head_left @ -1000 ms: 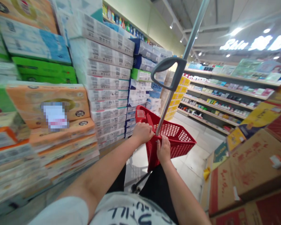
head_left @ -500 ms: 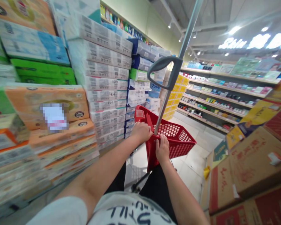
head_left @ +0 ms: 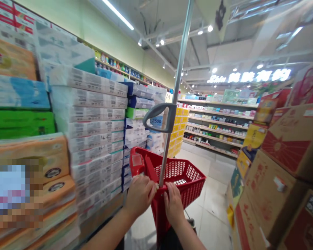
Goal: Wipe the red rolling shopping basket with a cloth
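Note:
A red plastic shopping cart (head_left: 189,184) with perforated basket walls stands right in front of me. My left hand (head_left: 141,192) is closed over the left part of its near rim, the fingers curled round the edge. Just right of the pole's foot, my right hand (head_left: 173,201) rests on the same rim with fingers bent over it; the fingertips are partly hidden. A metal pole (head_left: 181,59) rises from the rim between the two hands. On that pole sits a grey loop handle (head_left: 171,118), above both hands and touched by neither.
Tall stacks of white paper packs (head_left: 96,114) and orange tissue packs (head_left: 59,194) line the left side. Cardboard boxes (head_left: 273,184) are piled on the right. Yellow cartons (head_left: 179,128) stand ahead, before long product shelves (head_left: 219,119). Pale floor tiles (head_left: 211,201) run between.
My view has tilted up, so the cart and hands appear lower and further left. The stacks on the left look nearer. Both hands keep their places on the cart's rim.

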Available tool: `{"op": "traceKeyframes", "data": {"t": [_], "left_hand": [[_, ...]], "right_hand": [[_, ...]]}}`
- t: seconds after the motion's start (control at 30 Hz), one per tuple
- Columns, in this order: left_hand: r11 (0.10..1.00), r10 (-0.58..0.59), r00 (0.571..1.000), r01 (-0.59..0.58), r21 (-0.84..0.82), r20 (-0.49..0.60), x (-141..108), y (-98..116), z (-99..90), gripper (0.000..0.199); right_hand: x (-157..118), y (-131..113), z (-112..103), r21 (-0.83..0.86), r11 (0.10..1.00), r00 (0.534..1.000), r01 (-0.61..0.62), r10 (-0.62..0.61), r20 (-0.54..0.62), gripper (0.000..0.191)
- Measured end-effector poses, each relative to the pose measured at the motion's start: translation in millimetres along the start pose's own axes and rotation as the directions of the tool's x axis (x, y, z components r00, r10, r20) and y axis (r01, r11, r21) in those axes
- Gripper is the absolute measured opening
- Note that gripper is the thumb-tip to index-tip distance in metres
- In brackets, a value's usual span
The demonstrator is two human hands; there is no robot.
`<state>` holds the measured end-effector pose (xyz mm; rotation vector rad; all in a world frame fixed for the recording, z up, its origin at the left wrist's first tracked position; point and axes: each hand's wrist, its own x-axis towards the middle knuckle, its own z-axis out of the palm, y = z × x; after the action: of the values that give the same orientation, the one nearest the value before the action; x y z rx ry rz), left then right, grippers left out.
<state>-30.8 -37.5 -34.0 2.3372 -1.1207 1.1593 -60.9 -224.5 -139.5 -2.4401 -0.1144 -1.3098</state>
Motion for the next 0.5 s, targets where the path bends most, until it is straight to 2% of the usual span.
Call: {"op": "traceKeyframes", "data": {"t": [0.17, 0.27, 0.5], "left_hand": [[0.999, 0.034, 0.998, -0.035, -0.013, -0.050, -6, -1, 2.2, 0.015], [0.999, 0.030, 0.999, -0.031, -0.015, -0.042, -6, 0, 3.4, 0.014], [1.000, 0.028, 1.000, -0.028, -0.004, 0.007, -5, 1, -5.0, 0.019]], "right_hand": [[-7, 4, 9, -0.024, 1.000, 0.999, 0.018, -0.019, -0.045, 0.040], [-10, 6, 14, 0.016, 1.000, 0.999, -0.010, 0.011, -0.046, 0.039], [-12, 8, 13, 0.150, 0.988, 0.999, -0.048, 0.043, 0.033, 0.042]]}}
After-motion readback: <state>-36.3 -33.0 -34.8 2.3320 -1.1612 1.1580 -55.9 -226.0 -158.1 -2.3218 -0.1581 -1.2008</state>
